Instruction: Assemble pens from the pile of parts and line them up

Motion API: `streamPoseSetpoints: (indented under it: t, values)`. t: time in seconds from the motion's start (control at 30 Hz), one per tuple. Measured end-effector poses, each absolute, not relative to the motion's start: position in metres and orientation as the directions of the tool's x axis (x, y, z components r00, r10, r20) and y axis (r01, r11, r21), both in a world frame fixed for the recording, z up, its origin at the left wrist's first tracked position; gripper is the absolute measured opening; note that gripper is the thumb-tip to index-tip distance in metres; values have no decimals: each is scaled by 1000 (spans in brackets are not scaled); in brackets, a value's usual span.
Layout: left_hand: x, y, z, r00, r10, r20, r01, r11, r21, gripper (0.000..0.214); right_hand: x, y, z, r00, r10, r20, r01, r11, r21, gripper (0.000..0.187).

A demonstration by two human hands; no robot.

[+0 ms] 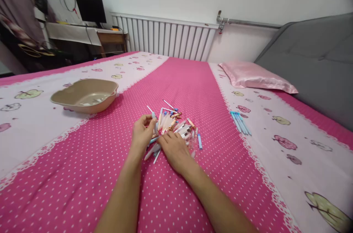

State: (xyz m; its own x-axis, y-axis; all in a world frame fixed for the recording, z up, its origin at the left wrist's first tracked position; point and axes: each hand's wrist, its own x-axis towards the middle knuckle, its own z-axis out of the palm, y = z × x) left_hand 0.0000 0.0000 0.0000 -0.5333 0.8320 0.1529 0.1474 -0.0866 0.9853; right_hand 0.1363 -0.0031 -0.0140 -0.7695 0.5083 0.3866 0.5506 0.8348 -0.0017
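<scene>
A loose heap of pen parts (180,127), with white sticks and pale pink, orange, blue and clear pieces, lies on the pink dotted bedspread. At the heap's left edge my left hand (141,133) pinches a pale blue pen part (154,122) upright between thumb and fingers. My right hand (173,148) rests low on the near side of the heap, its fingers bent down among the pieces. Whatever its fingertips grip is hidden under them. A blue piece (200,142) lies just right of the heap. Farther right, several light blue pens (240,122) lie side by side in a row.
A beige plastic basin (79,108) with some small clear or white pieces inside stands on the left of the bed. A pink pillow (256,76) lies at the far right by the grey headboard (311,53). Behind the bed are a radiator (165,36) and a desk with a monitor (90,9).
</scene>
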Motion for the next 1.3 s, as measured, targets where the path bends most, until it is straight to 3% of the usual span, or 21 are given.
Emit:
streamPoseSetpoints:
  t: [0.7, 0.8, 1.0, 1.17, 1.3]
  values:
    - [-3, 3, -3, -518, 823, 232, 225, -131, 966, 34, 151, 8, -2, -732, 559, 390, 596, 802, -32, 11]
    - [-5, 2, -4, -521, 823, 227, 218, -128, 967, 34, 159, 12, 6, -675, 581, 455, 589, 795, -142, 8]
    - [11, -2, 3, -483, 816, 319, 298, -189, 936, 25, 184, 19, 33, -379, 748, 545, 480, 662, -575, 14]
    - [49, -13, 14, -258, 845, 468, 487, -304, 819, 18, 203, 14, 56, -78, 851, 519, 247, 521, -817, 48]
    - [66, -18, 15, -127, 813, 569, 574, -407, 711, 14, 211, 5, 71, -2, 848, 530, 145, 525, -839, 70]
